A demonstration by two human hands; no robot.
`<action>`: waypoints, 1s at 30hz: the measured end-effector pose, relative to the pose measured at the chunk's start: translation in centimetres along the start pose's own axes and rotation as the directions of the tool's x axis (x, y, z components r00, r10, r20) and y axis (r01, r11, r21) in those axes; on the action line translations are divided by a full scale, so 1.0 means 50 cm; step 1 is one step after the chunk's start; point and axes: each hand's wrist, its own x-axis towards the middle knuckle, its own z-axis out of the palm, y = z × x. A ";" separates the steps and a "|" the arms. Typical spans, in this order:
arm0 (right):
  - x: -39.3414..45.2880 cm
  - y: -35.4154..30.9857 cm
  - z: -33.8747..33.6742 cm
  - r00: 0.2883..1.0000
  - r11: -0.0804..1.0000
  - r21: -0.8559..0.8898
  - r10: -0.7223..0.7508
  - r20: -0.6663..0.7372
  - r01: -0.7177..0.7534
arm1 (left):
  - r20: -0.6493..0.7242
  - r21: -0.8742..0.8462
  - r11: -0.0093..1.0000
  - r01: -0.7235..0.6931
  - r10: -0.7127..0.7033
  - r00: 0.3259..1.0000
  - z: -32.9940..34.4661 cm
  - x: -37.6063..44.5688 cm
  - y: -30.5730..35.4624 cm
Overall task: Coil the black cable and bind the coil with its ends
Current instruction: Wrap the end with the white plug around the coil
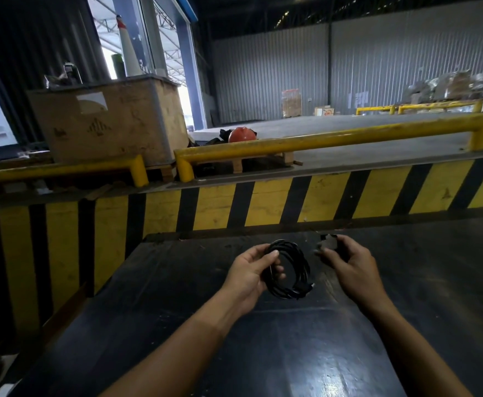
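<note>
Two bare forearms reach forward from the bottom edge over a dark, shiny table (277, 353), and they are the nearest things. The left hand (249, 275) holds the black cable (290, 269), which is wound into a round coil of several loops; the thumb lies on the upper left part of the ring and the other fingers pass through its middle, so this hand is closed around the left side of the coil. The coil stands tilted above the table, and one cable end (309, 287) sticks out at its lower right, on the side away from the grip. The right hand (349, 260) is near the coil on its right but does not touch it. Its fingers are curled around something small and dark, and I cannot tell if this is the other cable end or what it is. Beyond both hands, past the far edge of the table, there is a wall with yellow and black stripes (263, 202). Above it runs a yellow rail (335, 140), with a big cardboard box (105, 124) far to the left.
</note>
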 end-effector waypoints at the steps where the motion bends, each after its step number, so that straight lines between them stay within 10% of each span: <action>1: 0.002 -0.013 -0.005 1.000 0.998 0.066 0.013 0.004 -0.013 | -0.024 0.005 1.000 0.000 0.000 1.000 -0.001 0.003 0.001; 30: -0.001 -0.036 -0.003 0.900 0.956 -0.256 -0.019 0.435 0.144 | -0.034 0.039 0.992 0.120 -0.119 0.992 0.041 -0.010 -0.008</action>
